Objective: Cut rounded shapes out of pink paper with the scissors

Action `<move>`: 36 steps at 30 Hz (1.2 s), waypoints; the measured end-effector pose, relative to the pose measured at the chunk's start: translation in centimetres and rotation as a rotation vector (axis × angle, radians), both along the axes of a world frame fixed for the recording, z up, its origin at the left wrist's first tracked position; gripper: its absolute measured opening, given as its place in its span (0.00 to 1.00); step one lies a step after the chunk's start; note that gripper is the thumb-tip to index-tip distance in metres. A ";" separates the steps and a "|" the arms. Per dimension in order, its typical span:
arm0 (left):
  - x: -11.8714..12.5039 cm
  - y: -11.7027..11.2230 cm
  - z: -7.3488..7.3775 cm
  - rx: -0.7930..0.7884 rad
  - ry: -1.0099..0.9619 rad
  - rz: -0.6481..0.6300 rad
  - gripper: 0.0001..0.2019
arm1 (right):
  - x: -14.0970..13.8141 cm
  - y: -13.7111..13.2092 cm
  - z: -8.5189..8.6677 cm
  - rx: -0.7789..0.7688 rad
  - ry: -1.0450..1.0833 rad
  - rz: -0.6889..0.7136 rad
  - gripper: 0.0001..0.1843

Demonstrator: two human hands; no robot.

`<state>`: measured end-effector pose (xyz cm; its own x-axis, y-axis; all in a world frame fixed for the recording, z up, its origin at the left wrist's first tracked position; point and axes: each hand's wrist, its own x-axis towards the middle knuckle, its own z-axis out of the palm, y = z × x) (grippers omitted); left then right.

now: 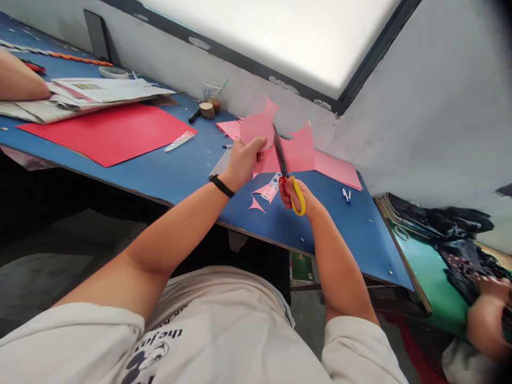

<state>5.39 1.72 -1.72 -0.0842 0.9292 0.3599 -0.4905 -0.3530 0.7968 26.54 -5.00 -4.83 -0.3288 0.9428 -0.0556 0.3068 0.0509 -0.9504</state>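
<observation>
My left hand (245, 158) is closed on a pink paper piece (258, 128) with a round cut part, held up above the blue table (168, 170). My right hand (295, 196) grips scissors (285, 165) with red and yellow handles. The dark blades point up and away, into the pink paper beside my left thumb. More pink sheets (316, 160) lie flat on the table beneath, and small pink offcuts (258, 197) rest near the table's front edge.
A large red sheet (108, 133) lies left, with newspapers (88, 93) behind it. A plastic cup (212, 96), a wooden-handled tool (204, 110), a glue tube (180, 141) and pens (346, 195) lie about. Another person's arm (20, 80) rests far left; another hand (488, 320) shows bottom right.
</observation>
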 end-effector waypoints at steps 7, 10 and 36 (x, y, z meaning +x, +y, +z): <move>0.1 0.1 -0.2 0.032 -0.003 -0.008 0.21 | -0.1 -0.1 0.3 0.001 -0.023 -0.008 0.49; 0.1 0.1 -0.1 0.036 -0.008 -0.008 0.19 | -0.2 -0.2 0.4 0.003 -0.023 0.003 0.49; 0.0 0.0 0.0 0.001 0.023 0.010 0.21 | -0.8 -0.3 1.0 0.052 -0.028 -0.047 0.50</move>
